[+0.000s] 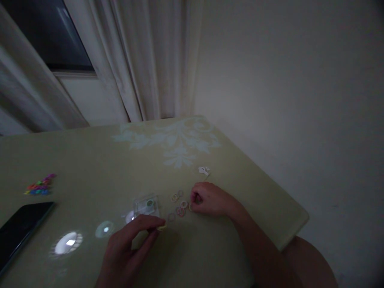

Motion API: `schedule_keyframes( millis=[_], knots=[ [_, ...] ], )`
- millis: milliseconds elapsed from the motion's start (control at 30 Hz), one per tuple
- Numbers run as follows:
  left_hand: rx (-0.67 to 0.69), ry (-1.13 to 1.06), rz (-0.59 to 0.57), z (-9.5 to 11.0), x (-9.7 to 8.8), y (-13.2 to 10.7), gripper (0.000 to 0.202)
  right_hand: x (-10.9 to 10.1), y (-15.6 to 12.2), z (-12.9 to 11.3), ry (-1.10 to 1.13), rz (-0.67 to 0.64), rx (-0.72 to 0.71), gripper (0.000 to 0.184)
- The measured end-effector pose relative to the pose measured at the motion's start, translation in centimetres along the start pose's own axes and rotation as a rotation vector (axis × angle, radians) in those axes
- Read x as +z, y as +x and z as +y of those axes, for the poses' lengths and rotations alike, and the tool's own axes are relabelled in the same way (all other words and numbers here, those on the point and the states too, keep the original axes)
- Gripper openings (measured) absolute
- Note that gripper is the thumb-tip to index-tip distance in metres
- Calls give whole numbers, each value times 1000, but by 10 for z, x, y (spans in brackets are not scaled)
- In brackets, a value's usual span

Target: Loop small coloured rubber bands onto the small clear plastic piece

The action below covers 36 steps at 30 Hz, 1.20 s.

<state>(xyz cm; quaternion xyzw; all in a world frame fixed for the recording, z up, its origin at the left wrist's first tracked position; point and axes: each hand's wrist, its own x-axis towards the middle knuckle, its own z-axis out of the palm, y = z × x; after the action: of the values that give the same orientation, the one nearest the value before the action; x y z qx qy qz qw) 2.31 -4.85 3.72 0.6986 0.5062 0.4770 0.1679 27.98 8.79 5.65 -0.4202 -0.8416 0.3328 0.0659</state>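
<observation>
My left hand (132, 248) pinches a small yellow ring (162, 227) between thumb and forefinger, just above the table. The fingers of my right hand (211, 200) are curled closed and rest down at another yellowish ring (190, 207), which they partly cover. Between the hands lie several small rings: a pink one (181, 211), a pale one (184, 204), a greyish one (171, 217) and a yellow one (174, 197). A clear plastic box (138, 206) with a green ring (150, 203) in it stands behind my left hand.
White small pieces (204, 171) lie beyond my right hand. To the left are a heap of brightly coloured small pieces (39, 186) and a dark phone (22, 226). The table (90, 160) ends at a wall on the right and curtains (150, 60) at the back.
</observation>
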Motion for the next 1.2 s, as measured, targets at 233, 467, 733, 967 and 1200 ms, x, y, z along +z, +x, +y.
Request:
schedule_keyframes(
  millis=[233,467,733,967,1200],
  knots=[
    [115,-41,-22,-2,2,2,20,12,-1,-30,457,89,-196,7],
    [76,-46,2,-2,3,2,17,39,-3,-53,609,-33,-220,12],
    [-8,-16,-2,0,2,-2,8,29,8,-36,386,273,-121,3],
    [17,0,4,-1,4,-2,11,30,17,-19,73,261,-66,4],
    [21,-8,11,1,4,0,18,40,19,-20,-8,205,-72,7]
  ],
)
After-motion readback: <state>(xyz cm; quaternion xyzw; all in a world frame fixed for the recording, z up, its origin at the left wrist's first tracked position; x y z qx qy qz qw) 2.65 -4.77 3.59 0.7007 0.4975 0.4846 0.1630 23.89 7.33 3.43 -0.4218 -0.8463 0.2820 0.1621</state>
